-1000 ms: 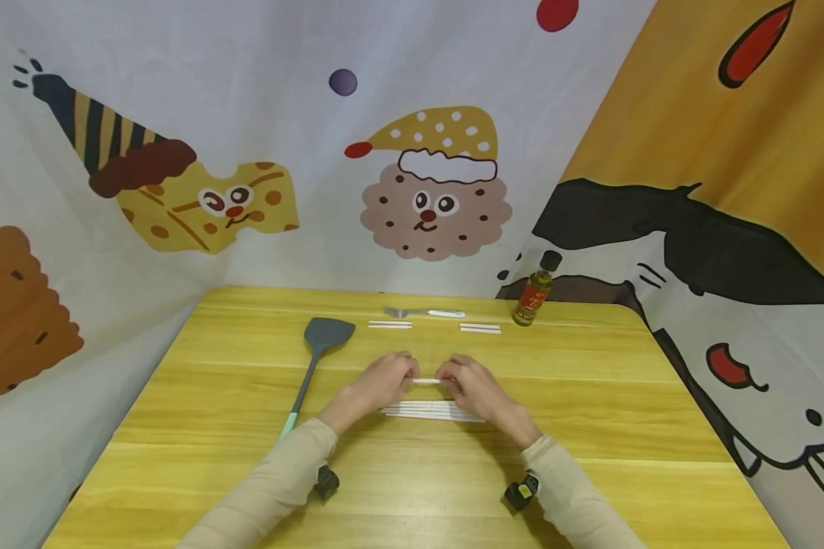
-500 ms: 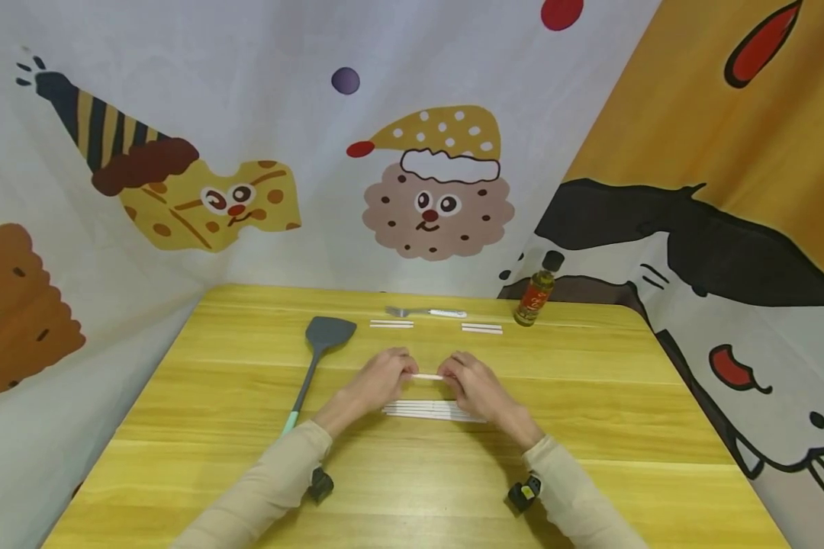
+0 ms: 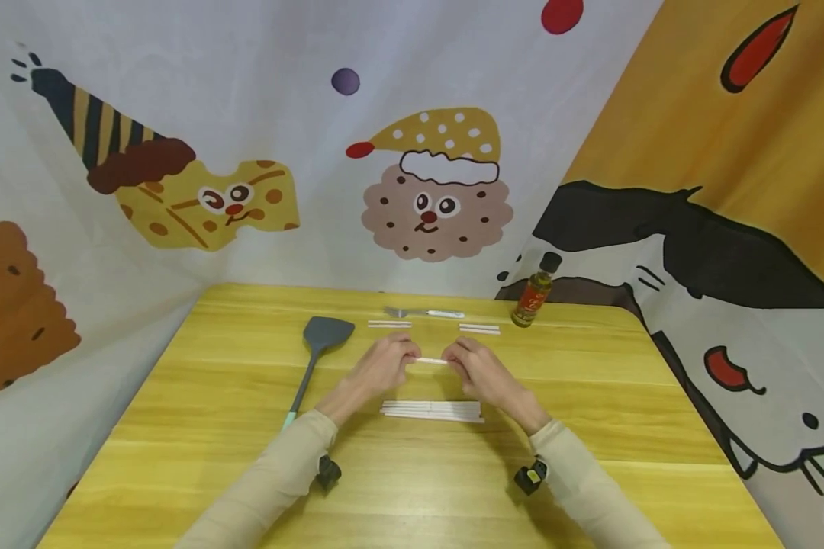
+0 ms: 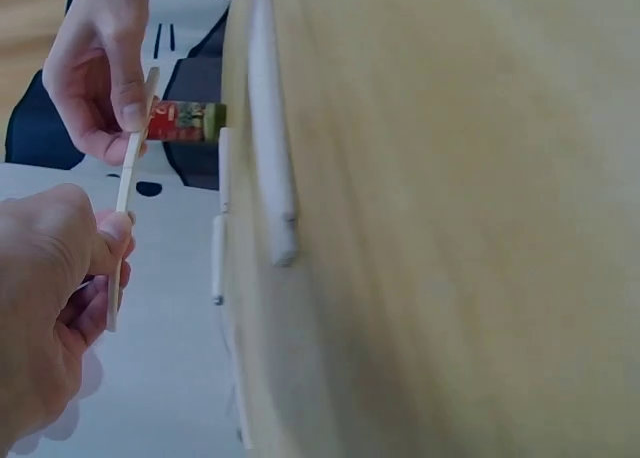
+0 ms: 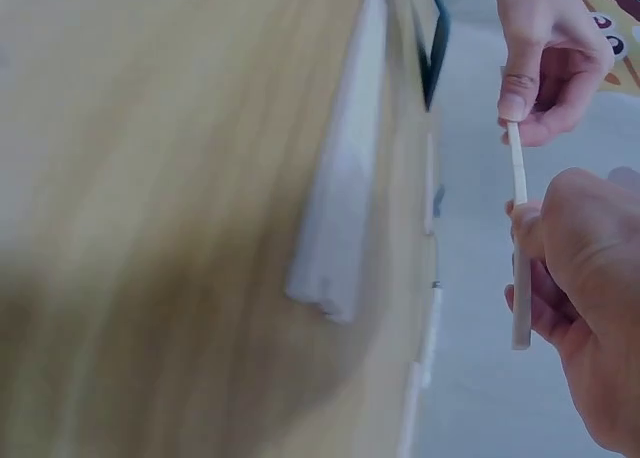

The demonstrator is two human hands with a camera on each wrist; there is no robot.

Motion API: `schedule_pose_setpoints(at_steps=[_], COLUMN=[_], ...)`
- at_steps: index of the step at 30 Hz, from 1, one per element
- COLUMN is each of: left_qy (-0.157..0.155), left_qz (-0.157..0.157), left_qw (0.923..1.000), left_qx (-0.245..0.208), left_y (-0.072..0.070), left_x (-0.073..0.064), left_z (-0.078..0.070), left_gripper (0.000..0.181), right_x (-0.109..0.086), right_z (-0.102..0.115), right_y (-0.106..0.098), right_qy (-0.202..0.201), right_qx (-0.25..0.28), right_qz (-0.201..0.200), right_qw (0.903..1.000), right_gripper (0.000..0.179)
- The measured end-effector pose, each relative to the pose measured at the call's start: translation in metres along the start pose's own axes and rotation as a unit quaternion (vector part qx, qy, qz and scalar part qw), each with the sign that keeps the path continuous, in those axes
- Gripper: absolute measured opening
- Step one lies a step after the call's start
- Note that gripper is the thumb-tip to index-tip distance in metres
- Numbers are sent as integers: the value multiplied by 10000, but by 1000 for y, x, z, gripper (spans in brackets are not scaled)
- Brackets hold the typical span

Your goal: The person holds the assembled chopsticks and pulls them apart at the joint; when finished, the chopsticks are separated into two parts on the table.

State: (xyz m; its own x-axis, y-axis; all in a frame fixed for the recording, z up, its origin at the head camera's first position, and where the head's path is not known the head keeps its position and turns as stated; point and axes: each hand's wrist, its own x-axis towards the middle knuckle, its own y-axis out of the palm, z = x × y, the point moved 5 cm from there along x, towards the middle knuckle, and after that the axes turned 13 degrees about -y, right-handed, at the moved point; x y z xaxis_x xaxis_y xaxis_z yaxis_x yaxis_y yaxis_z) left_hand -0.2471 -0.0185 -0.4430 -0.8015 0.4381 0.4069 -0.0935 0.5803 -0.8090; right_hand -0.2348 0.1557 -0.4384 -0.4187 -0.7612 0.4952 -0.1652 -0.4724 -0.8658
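Observation:
Both hands hold one thin white stick (image 3: 431,361) level above the table, one hand toward each end. My left hand (image 3: 383,364) pinches its left part between thumb and fingers; my right hand (image 3: 482,371) pinches the right part. The left wrist view shows the stick (image 4: 127,178) straight and in one piece, its ends poking past the fingers. On the table nearer the body lies a row of several longer white sticks (image 3: 431,411), side by side. Beyond the hands lie two groups of short white sticks, one on the left (image 3: 389,326) and one on the right (image 3: 480,328).
A dark grey spatula (image 3: 328,333) with a mint handle lies left of the left hand. At the back are a fork (image 3: 445,313) with a patterned white handle and a bottle (image 3: 532,296) with a red label and black cap. A cartoon-printed curtain (image 3: 275,76) hangs behind the table.
Both hands have moved forward with the stick, away from the row of longer sticks and closer to the short ones. Their pinch on it continues.

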Motion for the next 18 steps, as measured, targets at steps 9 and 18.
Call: schedule_pose_setpoints(at_steps=[9, 18], left_qy=[428, 476], left_qz=[-264, -621], left_qw=[9987, 9969], left_qx=[-61, 89], left_y=[-10, -24], left_x=[-3, 0], left_z=[-4, -6], left_gripper=[12, 16], right_x=[3, 13], right_z=[5, 8], right_y=[-8, -17], right_qy=[-81, -130], right_qx=[6, 46], right_qz=[0, -259], right_qw=[10000, 9996], right_gripper=[18, 13])
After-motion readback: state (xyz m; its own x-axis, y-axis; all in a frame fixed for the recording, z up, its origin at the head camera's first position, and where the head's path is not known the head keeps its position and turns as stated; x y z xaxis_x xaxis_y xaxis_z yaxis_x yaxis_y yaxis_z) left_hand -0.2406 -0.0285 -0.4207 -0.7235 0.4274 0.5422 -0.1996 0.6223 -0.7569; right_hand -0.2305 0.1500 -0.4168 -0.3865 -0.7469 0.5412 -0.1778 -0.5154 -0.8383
